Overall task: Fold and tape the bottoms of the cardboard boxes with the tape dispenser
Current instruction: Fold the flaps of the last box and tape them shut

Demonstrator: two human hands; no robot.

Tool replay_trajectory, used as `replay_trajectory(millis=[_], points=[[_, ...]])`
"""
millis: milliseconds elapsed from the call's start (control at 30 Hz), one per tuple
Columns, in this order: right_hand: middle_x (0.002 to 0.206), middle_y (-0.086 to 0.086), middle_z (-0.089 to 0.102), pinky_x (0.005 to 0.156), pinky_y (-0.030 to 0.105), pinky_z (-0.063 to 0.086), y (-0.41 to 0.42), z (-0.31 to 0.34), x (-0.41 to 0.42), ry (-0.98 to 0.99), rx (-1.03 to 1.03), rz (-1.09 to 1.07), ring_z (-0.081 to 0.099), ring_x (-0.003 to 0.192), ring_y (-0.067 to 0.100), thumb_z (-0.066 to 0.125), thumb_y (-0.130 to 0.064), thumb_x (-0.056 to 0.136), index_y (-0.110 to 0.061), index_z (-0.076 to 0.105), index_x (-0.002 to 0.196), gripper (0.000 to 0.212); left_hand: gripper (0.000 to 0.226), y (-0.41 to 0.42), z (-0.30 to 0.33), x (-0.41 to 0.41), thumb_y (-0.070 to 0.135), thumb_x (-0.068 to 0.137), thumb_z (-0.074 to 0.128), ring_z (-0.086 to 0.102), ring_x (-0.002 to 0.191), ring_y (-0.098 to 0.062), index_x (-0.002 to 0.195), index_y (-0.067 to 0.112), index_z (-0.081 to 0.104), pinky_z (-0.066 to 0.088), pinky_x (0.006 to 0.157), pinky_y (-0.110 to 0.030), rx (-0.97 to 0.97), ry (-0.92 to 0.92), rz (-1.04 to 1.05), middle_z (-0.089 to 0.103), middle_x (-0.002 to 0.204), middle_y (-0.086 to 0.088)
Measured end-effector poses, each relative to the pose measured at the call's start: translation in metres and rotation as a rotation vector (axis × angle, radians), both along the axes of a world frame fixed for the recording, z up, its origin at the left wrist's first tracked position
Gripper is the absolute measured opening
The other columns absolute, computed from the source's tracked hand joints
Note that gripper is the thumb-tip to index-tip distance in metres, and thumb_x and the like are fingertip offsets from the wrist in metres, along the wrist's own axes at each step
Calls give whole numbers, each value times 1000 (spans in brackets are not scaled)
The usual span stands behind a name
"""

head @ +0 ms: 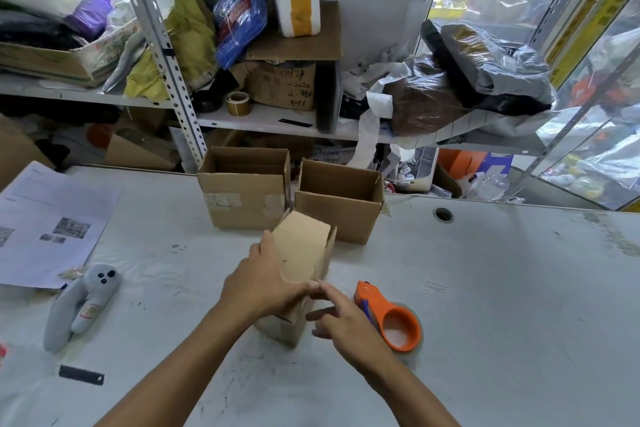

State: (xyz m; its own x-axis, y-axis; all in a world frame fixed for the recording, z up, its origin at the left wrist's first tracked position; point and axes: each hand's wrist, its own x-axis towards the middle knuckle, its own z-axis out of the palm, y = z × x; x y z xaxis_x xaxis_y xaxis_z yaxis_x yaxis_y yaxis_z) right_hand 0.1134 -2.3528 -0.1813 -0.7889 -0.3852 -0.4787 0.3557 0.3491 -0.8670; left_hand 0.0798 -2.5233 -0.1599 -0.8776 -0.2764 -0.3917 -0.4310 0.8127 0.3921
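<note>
Head view: white table [485,288] fills lower frame. Two open cardboard boxes [242,199] [337,210] at centre, far edge. Small box [301,253] centre frame, left hand [263,282] gripping its flap. Right hand [341,321] beside it, fingers spread, holding nothing. Orange tape dispenser [393,317] just right.

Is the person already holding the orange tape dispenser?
No, the orange tape dispenser lies on the white table beside the right hand, whose fingers reach toward the small cardboard box instead.
</note>
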Motion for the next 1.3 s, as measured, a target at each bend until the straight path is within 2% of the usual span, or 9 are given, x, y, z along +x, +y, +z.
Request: replay_trajectory(millis=[100, 200, 333, 533, 667, 767, 867, 1067, 1300], points=[[122, -11, 66, 96, 31, 56, 14, -11, 4, 15, 17, -52, 69, 103, 11, 53, -11, 79, -36, 60, 126, 54, 125, -4, 1, -11, 78, 60, 71, 43, 132, -26, 153, 25, 8, 48, 103, -47, -124, -4, -170, 33, 153, -4], [103, -6, 68, 76, 24, 44, 41, -37, 0, 305, 526, -183, 58, 89, 9, 64, -19, 90, -27, 64, 107, 19, 116, -12, 2, -20, 70, 67, 67, 39, 131, -23, 155, 26, 5, 38, 107, -48, -227, 89, -388, 33, 151, 0], [92, -6, 52, 70, 26, 39, 65, -63, -7, 331, 967, -64, 56, 89, 17, 72, -54, 79, -21, 50, 101, 45, 107, -29, 5, -29, 66, 69, 64, 33, 135, -20, 156, 31, 12, 29, 111, -46, -205, 134, -470, 28, 155, 6], [100, 5, 62, 76, 37, 55, 68, -85, -15, 284, 875, -183, 63, 94, 28, 69, -36, 85, -16, 32, 107, 47, 102, -40, 5, -33, 67, 69, 61, 26, 141, -22, 154, 35, 14, 23, 116, -50, -258, 158, -495, 22, 160, 4], [105, 4, 64, 72, 39, 60, 79, -58, -19, 235, 514, -287, 67, 87, 24, 74, -32, 88, -27, 32, 116, 50, 95, -25, 13, -26, 65, 79, 64, 12, 150, -22, 155, 35, 15, 9, 122, -53, -224, 228, -451, 13, 165, 4], [89, 3, 77, 76, 46, 62, 82, -14, -3, 235, 179, -235, 73, 76, 21, 77, -23, 85, -40, 42, 116, 49, 78, -2, 32, -26, 53, 88, 66, 34, 141, -17, 153, 29, 31, 29, 116, -44, 56, 356, -388, 35, 157, 4], [86, 14, 77, 71, 46, 63, 71, 23, 13, 159, -109, -181, 74, 74, 36, 72, -26, 81, -46, 51, 126, 53, 49, 16, 47, -33, 51, 94, 59, 61, 107, -14, 134, 24, 58, 53, 94, -38, 377, 172, -427, 65, 125, 0], [92, 16, 76, 63, 34, 61, 61, 40, 21, 73, -254, -185, 74, 71, 34, 73, -25, 82, -35, 49, 136, 59, 22, 4, 55, -37, 30, 96, 65, 70, 95, -28, 102, 11, 75, 58, 85, -43, 759, -75, -313, 72, 103, -18], [100, 8, 76, 63, 41, 62, 42, 32, 19, 18, -199, -101, 73, 74, 27, 73, -30, 89, -32, 53, 134, 50, 5, 7, 60, -35, 13, 85, 77, 71, 78, -10, 82, 17, 76, 60, 72, -24, 346, 102, -378, 74, 83, 3]])
